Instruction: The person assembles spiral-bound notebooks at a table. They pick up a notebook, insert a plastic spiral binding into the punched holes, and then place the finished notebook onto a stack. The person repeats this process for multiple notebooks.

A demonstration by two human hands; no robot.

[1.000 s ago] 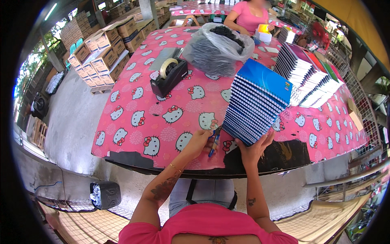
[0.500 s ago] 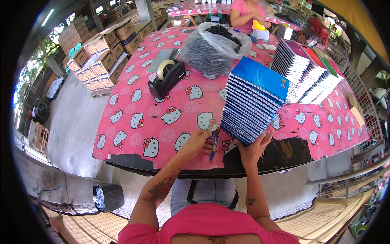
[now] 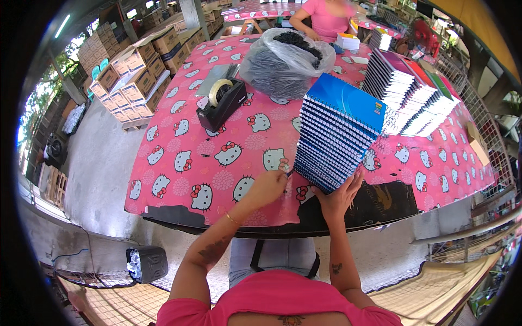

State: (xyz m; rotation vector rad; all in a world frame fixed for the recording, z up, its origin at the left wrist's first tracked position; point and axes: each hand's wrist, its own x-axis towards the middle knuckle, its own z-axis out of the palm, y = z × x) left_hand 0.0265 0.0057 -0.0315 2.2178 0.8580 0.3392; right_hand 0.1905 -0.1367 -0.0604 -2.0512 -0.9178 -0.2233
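1. Across the middle, a wide table (image 3: 223, 136) under a pink cover patterned with cat faces; a bare black surface (image 3: 389, 200) with a pale emblem at the near edge.
2. Far left, on the floor, piled brown cartons (image 3: 138, 81), printed on their sides, too small to read.
3. At the far side of the table, a person in pink (image 3: 329, 19) beside a small pile of books.
4. Right of centre, near the front edge, a tall stack of blue notebooks (image 3: 334, 133), wire bindings showing on the near side.
5. Behind it to the right, spiral-bound stacks (image 3: 408, 111) with purple, red and green covers; behind to the left, a bulging clear plastic bag (image 3: 280, 70) of dark contents.
6. Right hand (image 3: 340, 201) against the stack's lower right edge, fingers extended and apart. Left hand (image 3: 272, 186) just beside the lower left corner, fingers curled; cannot tell what they grip, the hand's back being in the way.
7. Left of the bag, a black tape dispenser (image 3: 227, 107), small pale lettering on its side.
8. On the top blue cover, a tiny coloured label (image 3: 379, 107), unreadable.
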